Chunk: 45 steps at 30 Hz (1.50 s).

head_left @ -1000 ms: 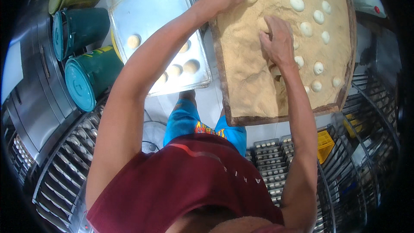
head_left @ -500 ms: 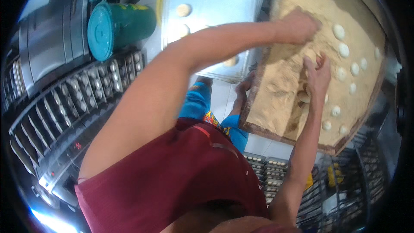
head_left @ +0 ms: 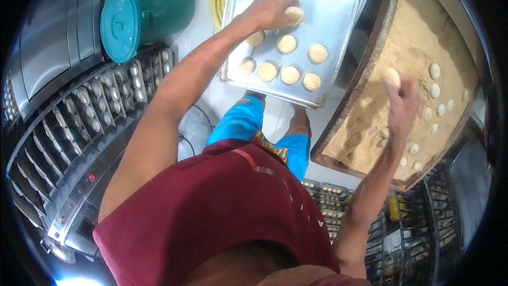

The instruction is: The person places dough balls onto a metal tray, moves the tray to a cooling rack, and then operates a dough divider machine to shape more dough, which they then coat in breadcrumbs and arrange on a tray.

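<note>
Beside the wooden trough (head_left: 353,107), which is looking rough and is holding matt, grainy crumbs (head_left: 418,47), the metal baking tray (head_left: 338,0) is gleaming smooth and dull-silver. Left of that tray, the teal plastic bucket (head_left: 138,16) is shining glossy, and soft matt dough rounds (head_left: 290,74) are sitting on the tray.

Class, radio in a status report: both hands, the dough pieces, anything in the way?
Left hand shut on round crumb-coated dough piece over the metal baking tray. Right hand shut on another dough ball above the wooden crumb tray. Nothing in the way.
</note>
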Tool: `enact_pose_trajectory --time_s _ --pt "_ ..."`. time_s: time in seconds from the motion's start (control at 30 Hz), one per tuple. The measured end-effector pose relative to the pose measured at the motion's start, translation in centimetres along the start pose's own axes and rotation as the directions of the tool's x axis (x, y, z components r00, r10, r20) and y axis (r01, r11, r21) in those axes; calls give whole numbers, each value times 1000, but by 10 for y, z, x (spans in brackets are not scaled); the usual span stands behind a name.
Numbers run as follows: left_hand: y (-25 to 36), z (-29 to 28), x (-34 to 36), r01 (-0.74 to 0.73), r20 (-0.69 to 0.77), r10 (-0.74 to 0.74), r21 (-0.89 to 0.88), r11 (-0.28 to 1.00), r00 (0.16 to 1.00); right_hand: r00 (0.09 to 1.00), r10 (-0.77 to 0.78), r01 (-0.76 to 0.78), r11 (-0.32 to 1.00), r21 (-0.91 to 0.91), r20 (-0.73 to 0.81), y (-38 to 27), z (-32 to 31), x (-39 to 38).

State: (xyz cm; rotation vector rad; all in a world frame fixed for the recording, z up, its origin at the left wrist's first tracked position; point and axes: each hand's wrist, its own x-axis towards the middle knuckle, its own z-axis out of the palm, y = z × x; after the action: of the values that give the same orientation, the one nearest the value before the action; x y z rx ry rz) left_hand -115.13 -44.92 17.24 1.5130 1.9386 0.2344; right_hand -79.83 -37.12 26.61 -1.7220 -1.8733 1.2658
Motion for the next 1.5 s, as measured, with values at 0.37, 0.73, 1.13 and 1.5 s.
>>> enact_pose_trajectory --time_s 0.37,0.73,1.13,1.5 --pt "-34 10 5 -353 -194 385 182 918 902 949 -282 312 906 -287 140 -9 179 78" --pt "-14 41 -36 -342 39 349 331 880 936 862 -432 506 728 -463 263 13 192 29" --pt "290 109 120 -796 -319 775 92 598 546 884 -349 48 731 -681 -312 137 -93 66" --pt "298 123 113 -728 445 582 324 604 681 974 -208 131 834 -535 -85 133 -75 25"
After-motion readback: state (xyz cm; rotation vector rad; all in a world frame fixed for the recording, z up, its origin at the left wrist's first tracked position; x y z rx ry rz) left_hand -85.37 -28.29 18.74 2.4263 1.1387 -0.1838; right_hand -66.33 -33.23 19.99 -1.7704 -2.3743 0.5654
